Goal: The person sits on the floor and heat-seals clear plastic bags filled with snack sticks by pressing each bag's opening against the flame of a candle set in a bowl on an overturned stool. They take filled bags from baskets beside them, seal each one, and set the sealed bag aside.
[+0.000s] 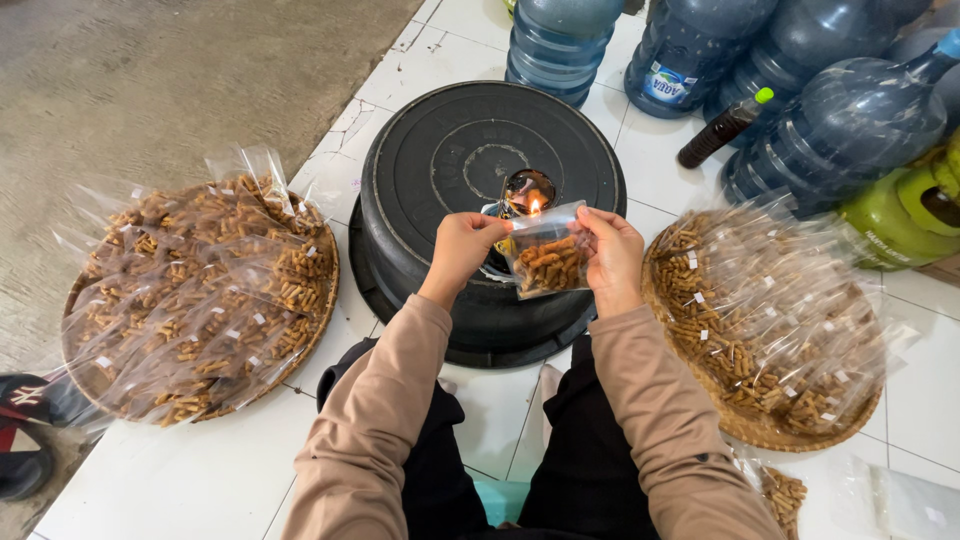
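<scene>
Snack bag (545,258), a small clear plastic pouch part-filled with brown stick-shaped snacks, was held just above the near rim of the upturned black tub (440,160). Head view: the bag's top edge was pinched at one corner by the left hand (462,250) and at the other by the right hand (612,255), both closed narrowly on the plastic. That edge was brought up against a small flame (534,207) rising from a little lamp (528,190) that stood on the tub's flat base.

To the left of the tub, a round woven tray (320,300) was seen piled with filled bags of the same kind. To the right of the tub, a second woven tray (760,425) was likewise heaped. Judged from these piles, many bags had been filled, and the bag in hand appeared to be at the flame-sealing stage; how many remained could not be told.

Beyond the tub, large blue water bottles (850,120), a dark bottle (722,130) and a green gas cylinder (905,215) were grouped. Whether the bags on either tray were sealed could not be made out; the lamp was partly hidden by the bag, and loose bags near the person's right knee were cut off by the frame.
</scene>
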`<action>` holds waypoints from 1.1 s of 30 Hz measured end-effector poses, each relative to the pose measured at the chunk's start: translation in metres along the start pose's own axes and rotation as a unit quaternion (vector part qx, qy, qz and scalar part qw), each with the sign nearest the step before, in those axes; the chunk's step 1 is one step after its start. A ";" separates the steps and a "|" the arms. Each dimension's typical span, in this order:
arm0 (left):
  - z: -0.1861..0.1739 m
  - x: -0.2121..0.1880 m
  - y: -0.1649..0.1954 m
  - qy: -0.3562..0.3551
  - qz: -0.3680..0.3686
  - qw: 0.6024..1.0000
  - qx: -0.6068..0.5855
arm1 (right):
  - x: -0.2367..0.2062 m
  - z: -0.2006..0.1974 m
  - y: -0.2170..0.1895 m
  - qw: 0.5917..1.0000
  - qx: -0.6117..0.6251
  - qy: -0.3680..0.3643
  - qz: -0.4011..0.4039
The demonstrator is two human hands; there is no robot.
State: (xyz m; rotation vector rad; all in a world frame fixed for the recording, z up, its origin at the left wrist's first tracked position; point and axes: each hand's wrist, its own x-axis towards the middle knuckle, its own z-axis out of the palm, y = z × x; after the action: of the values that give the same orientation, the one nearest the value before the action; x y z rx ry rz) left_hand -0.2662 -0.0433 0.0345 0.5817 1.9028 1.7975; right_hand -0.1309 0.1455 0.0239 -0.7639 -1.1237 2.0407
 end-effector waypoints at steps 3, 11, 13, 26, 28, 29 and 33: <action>0.000 0.000 0.000 0.001 0.001 1.000 -0.001 | 0.001 0.000 -0.001 1.000 0.002 0.001 0.003; 0.000 -0.001 0.002 0.002 -0.005 1.000 -0.001 | 0.002 -0.002 -0.002 1.000 -0.005 -0.001 0.001; -0.001 -0.002 0.001 0.003 -0.003 1.000 0.001 | 0.002 -0.002 -0.001 1.000 -0.005 -0.002 0.002; -0.008 -0.002 -0.003 0.007 -0.013 1.000 -0.007 | -0.002 0.005 0.000 1.000 -0.008 -0.014 0.012; -0.008 -0.002 -0.005 0.003 -0.014 1.000 -0.013 | -0.003 0.006 0.000 1.000 -0.016 -0.011 0.018; -0.009 -0.002 -0.005 0.000 -0.013 1.000 -0.019 | -0.003 0.006 -0.001 1.000 -0.019 -0.010 0.020; -0.010 -0.001 -0.006 -0.001 -0.021 1.000 -0.020 | -0.003 0.009 0.001 0.999 -0.020 -0.021 0.027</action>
State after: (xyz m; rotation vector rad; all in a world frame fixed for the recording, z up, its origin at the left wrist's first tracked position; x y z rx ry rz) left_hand -0.2712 -0.0524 0.0286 0.5244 1.8597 1.8032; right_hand -0.1359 0.1385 0.0277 -0.7821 -1.1837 2.0932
